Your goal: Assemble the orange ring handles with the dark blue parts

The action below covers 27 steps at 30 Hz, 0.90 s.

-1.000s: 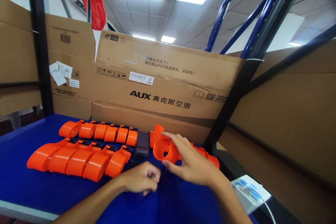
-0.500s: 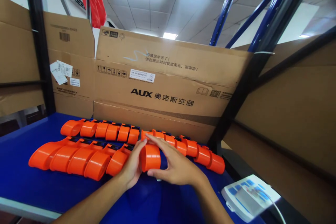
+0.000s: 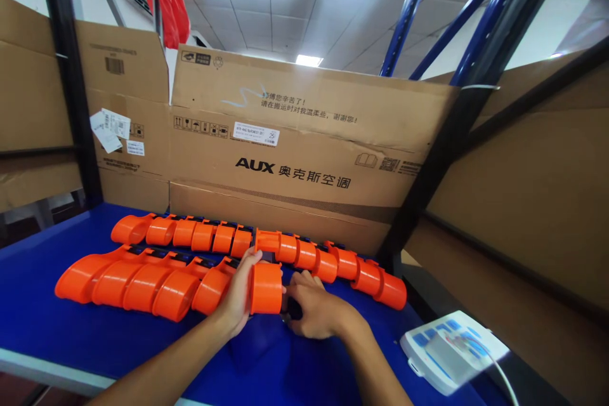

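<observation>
My left hand (image 3: 240,297) is closed around the left side of an orange plastic ring-shaped part (image 3: 266,289), held above the blue table. Just right of that part is my right hand (image 3: 314,307), its fingers curled inward. Something dark shows between its thumb and fingers, too hidden to name. Several similar orange parts with dark clips stand in a near row (image 3: 137,285) to the left of my left hand. Behind it runs a back row (image 3: 204,236), and more orange parts (image 3: 328,263) continue to the right, beyond my right hand.
A white-and-blue device with a cable (image 3: 454,349) lies at the right on the blue table (image 3: 42,323). Cardboard panels (image 3: 295,203) wall the back and sides. A dark rack post (image 3: 423,184) slants up on the right. A red bag (image 3: 166,0) hangs at the upper left.
My right hand has come off the orange part's top and right side, and its fingers have curled in. The left hand still holds the part, now turned slightly and a little further left.
</observation>
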Motion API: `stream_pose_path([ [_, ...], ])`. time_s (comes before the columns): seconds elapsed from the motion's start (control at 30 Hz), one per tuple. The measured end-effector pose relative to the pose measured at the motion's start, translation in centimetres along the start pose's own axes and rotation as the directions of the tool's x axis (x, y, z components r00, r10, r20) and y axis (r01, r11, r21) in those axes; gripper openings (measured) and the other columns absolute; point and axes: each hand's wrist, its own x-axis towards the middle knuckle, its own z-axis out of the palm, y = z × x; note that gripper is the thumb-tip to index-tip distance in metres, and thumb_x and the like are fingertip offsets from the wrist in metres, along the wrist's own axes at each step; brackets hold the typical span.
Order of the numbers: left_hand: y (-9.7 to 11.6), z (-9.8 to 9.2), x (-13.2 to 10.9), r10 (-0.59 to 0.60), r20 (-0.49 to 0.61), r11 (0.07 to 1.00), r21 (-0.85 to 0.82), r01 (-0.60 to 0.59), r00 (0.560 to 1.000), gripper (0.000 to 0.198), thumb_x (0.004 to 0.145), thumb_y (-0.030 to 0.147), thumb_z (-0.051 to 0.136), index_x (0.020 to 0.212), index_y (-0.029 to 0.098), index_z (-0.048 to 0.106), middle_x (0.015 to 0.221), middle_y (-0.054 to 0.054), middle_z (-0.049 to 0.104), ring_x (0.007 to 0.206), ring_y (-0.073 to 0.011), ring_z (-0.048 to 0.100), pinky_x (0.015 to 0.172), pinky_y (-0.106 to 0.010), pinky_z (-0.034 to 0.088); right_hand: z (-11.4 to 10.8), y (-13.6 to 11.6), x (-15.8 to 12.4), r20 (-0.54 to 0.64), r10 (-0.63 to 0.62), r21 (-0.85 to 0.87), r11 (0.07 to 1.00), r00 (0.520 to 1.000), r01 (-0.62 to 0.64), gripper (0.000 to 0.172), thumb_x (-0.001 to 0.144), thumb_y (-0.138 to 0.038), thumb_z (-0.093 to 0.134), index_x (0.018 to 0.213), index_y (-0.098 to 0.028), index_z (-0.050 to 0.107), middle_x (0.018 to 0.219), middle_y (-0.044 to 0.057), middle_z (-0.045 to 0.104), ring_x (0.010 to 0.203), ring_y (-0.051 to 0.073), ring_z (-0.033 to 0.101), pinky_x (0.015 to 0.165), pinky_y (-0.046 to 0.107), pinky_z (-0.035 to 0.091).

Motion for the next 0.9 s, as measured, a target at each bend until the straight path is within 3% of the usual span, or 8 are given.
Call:
stream_pose_path([
  [0.2,-0.2,-0.3,0.1,0.024,0.036,0.999,-0.04,-0.023,0.999,0.038,0.078,0.052,0.071,0.091,0.018,0.059,0.072,-0.002,0.069,0.057,-0.0211,0.069,0.056,-0.033,0.057,0.1,0.2,0.8,-0.066,-0.066,-0.021,0.998,0.996,0.065,0.006,0.082,-0.023,0.066,0.087,-0.02,0.067,0.096,0.005,0.059,0.092,0.022,0.052,0.084,0.035,0.04],
  [0.33,-0.4,-0.5,0.1,0.003,0.08,1.0,-0.029,-0.001,0.997,0.039,0.08,0.052,0.07,0.095,0.018,0.059,0.075,-0.005,0.072,0.063,-0.0254,0.073,0.052,-0.031,0.055,0.2,0.4,0.9,-0.098,-0.1,-0.035,0.995,0.99,0.097,0.005,0.086,-0.022,0.063,0.086,-0.018,0.066,0.095,0.006,0.062,0.09,0.021,0.054,0.082,0.033,0.04],
  [0.5,-0.4,-0.6,0.2,-0.009,0.064,0.999,-0.048,0.012,0.998,0.038,0.082,0.049,0.068,0.102,0.017,0.061,0.083,-0.007,0.076,0.062,-0.0236,0.075,0.053,-0.03,0.057,0.1,0.7,1.1,-0.183,-0.108,-0.034,0.994,0.977,0.103,0.006,0.086,-0.017,0.059,0.087,-0.018,0.065,0.093,0.007,0.065,0.088,0.02,0.057,0.079,0.03,0.04],
  [0.73,0.1,-1.2,0.6,-0.001,-0.046,0.992,-0.122,-0.005,0.999,0.044,0.089,0.053,0.059,0.095,0.01,0.067,0.08,-0.01,0.077,0.061,-0.0215,0.074,0.052,-0.028,0.059,-0.5,1.7,1.2,-0.283,0.031,0.172,0.985,0.959,0.019,0.013,0.08,-0.008,0.054,0.084,-0.018,0.063,0.075,0.001,0.065,0.068,0.015,0.056,0.062,0.023,0.037],
  [0.9,-0.5,-1.1,0.4,-0.049,-0.034,0.999,-0.013,0.048,0.998,0.05,0.089,0.056,0.058,0.097,0.008,0.067,0.078,-0.013,0.076,0.054,-0.0204,0.072,0.046,-0.025,0.055,-0.7,2.0,1.3,-0.382,0.038,0.262,0.963,0.923,0.069,0.011,0.085,-0.014,0.055,0.084,-0.019,0.064,0.074,0.0,0.066,0.066,0.015,0.056,0.061,0.023,0.038],
])
